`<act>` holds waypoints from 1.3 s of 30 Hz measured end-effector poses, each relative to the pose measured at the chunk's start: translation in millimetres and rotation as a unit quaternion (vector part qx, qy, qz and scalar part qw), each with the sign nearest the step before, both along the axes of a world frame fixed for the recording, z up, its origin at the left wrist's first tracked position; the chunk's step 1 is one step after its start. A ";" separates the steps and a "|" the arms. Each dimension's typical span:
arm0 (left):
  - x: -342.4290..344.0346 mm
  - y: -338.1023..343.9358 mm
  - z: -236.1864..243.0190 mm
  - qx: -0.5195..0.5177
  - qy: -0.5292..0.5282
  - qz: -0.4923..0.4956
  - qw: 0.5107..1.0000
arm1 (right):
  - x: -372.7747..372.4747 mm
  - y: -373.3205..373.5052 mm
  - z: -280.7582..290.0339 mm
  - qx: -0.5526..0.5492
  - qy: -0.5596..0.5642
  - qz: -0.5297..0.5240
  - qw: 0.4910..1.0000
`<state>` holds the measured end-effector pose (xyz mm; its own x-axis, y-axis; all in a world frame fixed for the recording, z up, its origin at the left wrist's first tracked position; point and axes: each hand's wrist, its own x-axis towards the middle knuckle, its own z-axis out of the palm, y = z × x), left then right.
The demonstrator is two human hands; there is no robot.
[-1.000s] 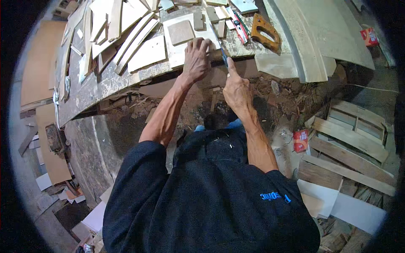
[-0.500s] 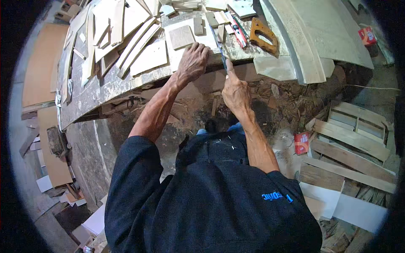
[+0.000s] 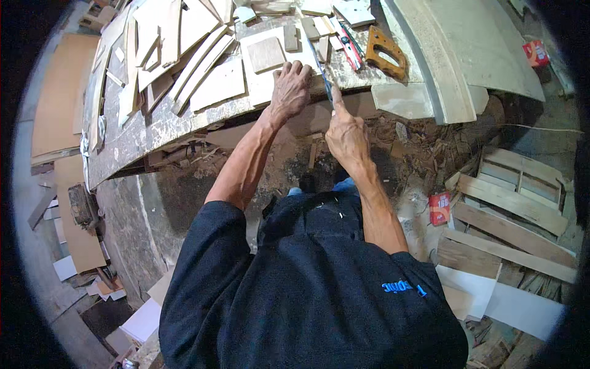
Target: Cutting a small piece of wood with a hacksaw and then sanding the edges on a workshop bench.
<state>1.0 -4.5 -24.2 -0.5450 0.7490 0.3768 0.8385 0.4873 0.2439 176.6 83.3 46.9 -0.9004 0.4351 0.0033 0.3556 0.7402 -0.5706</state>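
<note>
My left hand (image 3: 291, 89) presses curled fingers on the near edge of a white board (image 3: 261, 83), beside a square wooden block (image 3: 266, 53). My right hand (image 3: 347, 132) is closed round a long thin blue-and-dark tool (image 3: 326, 83), index finger laid along it, the tool's far part lying along the board's right side. Small wooden blocks (image 3: 290, 38) lie above. Right of the tool are a red-and-white slender tool (image 3: 349, 46) and a wooden saw handle (image 3: 384, 52). The grip under my left fingers is partly hidden.
Wood strips and panels (image 3: 190, 74) cover the left of the worn bench (image 3: 141, 141). A curved panel (image 3: 452, 86) lies at the right. Stacked boards (image 3: 510, 209) and a red packet (image 3: 439, 208) lie low at the right, amid offcuts and debris on the floor.
Over the last second my left hand dipped toward me, then moved slightly right, fingers still curled on the board. My right hand stays on the tool, shifted slightly.
</note>
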 end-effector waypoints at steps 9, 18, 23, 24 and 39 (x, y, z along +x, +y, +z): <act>-6.7 1.0 -0.6 -0.033 0.004 -0.027 0.999 | 31.6 -5.1 22.3 0.003 -0.043 -0.013 0.999; 7.9 15.0 -9.8 0.051 -0.039 0.017 0.998 | 32.9 -7.6 7.3 0.023 0.008 -0.020 1.000; 2.4 12.5 -17.8 0.039 -0.032 0.006 0.999 | 28.6 -8.3 23.3 -0.012 -0.032 -0.033 0.999; 4.8 13.4 -13.4 0.041 -0.040 0.007 0.998 | 29.6 -8.8 24.5 -0.027 -0.027 -0.040 0.998; 0.6 7.7 -8.8 0.051 -0.054 -0.046 0.996 | 22.0 -10.1 19.5 0.001 -0.011 -0.014 1.000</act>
<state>1.6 3.2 -33.0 -0.5170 0.7587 0.3963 0.8449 0.3779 0.3786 198.6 73.2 66.4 -0.8880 0.4596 -0.0157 0.3885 0.7314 -0.5604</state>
